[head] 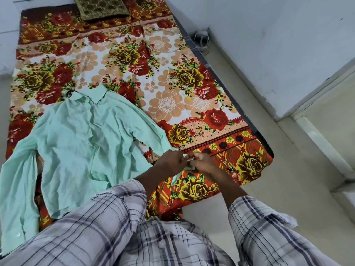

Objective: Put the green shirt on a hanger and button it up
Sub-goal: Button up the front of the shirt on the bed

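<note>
A bedroom in a home.
A mattress (247, 120) with a floral sheet (172, 89) and a pillow (99, 7) lies on the floor (269, 169) by a wall (278, 45).

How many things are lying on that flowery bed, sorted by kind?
Green shirts: 1, the green shirt, spread flat, its cuff held by the left hand and right hand.
Hangers: 1, the hanger, only its dark hook showing at the collar.
Pillows: 1, the pillow.
Cords: 1, the white cord.
Total: 4
</note>
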